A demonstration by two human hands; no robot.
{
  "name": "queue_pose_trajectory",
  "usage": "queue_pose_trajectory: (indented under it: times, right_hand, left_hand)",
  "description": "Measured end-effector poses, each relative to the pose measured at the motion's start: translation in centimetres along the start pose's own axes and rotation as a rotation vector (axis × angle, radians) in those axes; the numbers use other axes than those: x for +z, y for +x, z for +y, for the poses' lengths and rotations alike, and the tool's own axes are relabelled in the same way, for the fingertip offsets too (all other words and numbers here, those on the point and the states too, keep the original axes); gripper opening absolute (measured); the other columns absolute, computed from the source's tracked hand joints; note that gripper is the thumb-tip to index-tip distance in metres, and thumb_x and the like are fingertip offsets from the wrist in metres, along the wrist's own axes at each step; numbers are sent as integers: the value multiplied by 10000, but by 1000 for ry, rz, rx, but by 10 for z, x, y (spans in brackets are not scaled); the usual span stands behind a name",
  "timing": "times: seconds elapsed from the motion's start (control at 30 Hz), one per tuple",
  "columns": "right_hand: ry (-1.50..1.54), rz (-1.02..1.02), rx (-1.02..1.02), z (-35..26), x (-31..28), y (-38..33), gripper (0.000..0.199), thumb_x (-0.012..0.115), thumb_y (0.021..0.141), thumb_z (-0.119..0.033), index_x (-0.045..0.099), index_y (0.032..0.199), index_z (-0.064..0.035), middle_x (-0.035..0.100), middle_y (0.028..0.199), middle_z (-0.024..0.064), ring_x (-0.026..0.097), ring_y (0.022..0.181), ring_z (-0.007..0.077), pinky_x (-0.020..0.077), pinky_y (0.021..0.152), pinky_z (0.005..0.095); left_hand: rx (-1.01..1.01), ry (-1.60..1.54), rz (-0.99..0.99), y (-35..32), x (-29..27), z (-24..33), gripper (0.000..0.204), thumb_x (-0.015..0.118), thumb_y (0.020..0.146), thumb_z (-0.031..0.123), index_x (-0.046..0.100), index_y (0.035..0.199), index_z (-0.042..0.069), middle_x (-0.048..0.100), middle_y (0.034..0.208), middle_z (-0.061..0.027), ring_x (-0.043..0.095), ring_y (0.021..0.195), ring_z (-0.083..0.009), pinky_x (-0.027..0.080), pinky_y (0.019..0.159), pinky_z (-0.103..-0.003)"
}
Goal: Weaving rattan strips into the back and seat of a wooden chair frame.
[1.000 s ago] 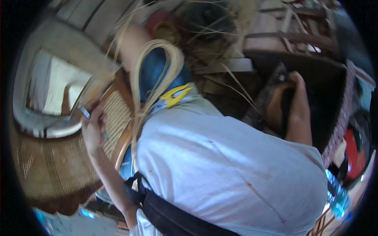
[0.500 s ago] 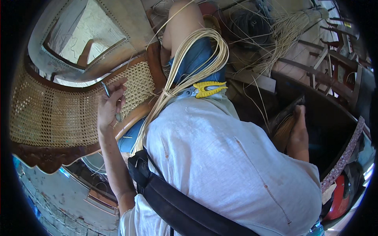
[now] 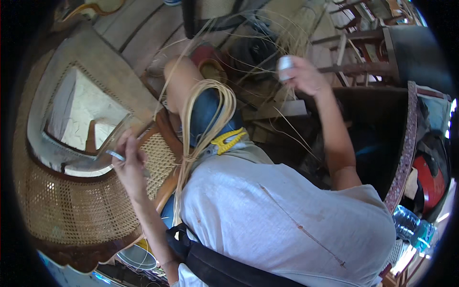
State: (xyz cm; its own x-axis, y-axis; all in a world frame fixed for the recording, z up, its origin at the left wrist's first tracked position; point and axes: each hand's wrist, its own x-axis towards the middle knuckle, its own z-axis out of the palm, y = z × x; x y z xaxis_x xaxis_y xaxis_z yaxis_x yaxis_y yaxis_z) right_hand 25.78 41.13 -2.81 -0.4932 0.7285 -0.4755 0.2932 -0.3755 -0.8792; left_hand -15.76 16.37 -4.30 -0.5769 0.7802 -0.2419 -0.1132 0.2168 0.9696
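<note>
My left hand (image 3: 129,167) is closed around a slim tool with a shiny metal end (image 3: 115,155), over the woven cane panel (image 3: 71,205) of a wooden chair. Raised forward on the right, my right hand (image 3: 308,76) is closed on a small whitish object (image 3: 285,68), too blurred to name. Across my lap lies a looped, tied bundle of cane strands (image 3: 191,119). Yellow-handled pliers (image 3: 227,141) rest beside it on my thigh. Behind my left hand stands a bare wooden frame (image 3: 103,57) with small holes along its opening.
A dark box or cabinet (image 3: 377,103) is at my right, with a speckled edge strip (image 3: 406,148). Loose cane strands (image 3: 291,38) and wooden chair parts (image 3: 354,62) lie at the far right. A plastic bottle (image 3: 416,229) and a red object (image 3: 428,179) sit near my right side.
My right hand has risen from low inside the dark box to far forward, now with a whitish object in it. My left hand still holds the slim tool. The view has shifted.
</note>
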Motion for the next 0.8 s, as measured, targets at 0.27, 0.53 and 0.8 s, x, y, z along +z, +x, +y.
queue_pose_trajectory:
  times: [0.27, 0.53, 0.8]
  right_hand:
    - [384, -459, -106, -49, 297, 70, 226, 691, 864, -122, 551, 1022, -40, 628, 866, 55, 652, 740, 143, 524, 572, 238]
    - [245, -736, -29, -45, 334, 77, 289, 705, 856, -123, 554, 1087, -38, 623, 844, 37, 619, 644, 92, 457, 475, 191]
    - [364, -493, -50, -36, 335, 72, 282, 727, 852, -210, 533, 962, -38, 619, 808, 38, 606, 541, 105, 475, 427, 220]
  left_hand:
    - [-1, 189, -50, -9, 4, 27, 182, 619, 912, 127, 688, 1002, -15, 616, 765, -11, 512, 575, -44, 447, 493, -208]
    - [-82, 34, 62, -26, -23, 25, 147, 604, 901, 111, 681, 946, -6, 592, 674, 33, 503, 549, -22, 427, 489, -199]
    - [256, 547, 83, -25, -7, 14, 94, 622, 798, 26, 621, 889, 5, 619, 675, -166, 611, 561, -264, 476, 547, -355]
